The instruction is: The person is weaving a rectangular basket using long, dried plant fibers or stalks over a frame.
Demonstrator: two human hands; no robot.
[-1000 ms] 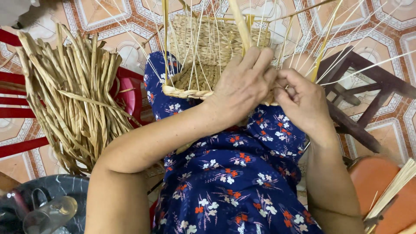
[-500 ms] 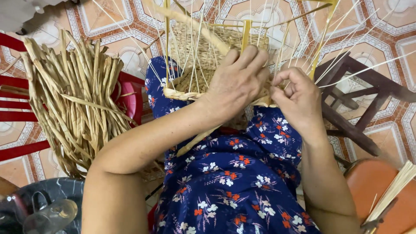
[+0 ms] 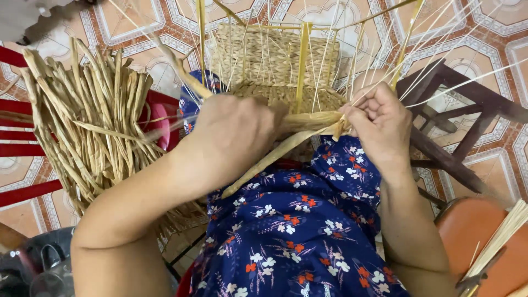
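A half-woven straw basket (image 3: 269,60) rests on my lap, thin pale spokes fanning up from its rim. My left hand (image 3: 231,137) grips a thick dried straw strand (image 3: 275,157) at the basket's near edge; the strand's loose end slants down over my blue flowered dress (image 3: 291,231). My right hand (image 3: 379,124) pinches the same strand where it meets the rim, fingers curled among the spokes. The basket's near wall is partly hidden behind both hands.
A big bundle of dried straw strands (image 3: 88,121) lies on a red chair (image 3: 22,137) at my left. A dark wooden stool (image 3: 456,126) stands at the right, an orange seat (image 3: 478,236) with thin sticks (image 3: 500,236) below it. Patterned tile floor all around.
My hands have moved apart along the rim. The left hand has slid left and drawn the straw strand across the basket's near edge; the right hand now pinches it at the rim.
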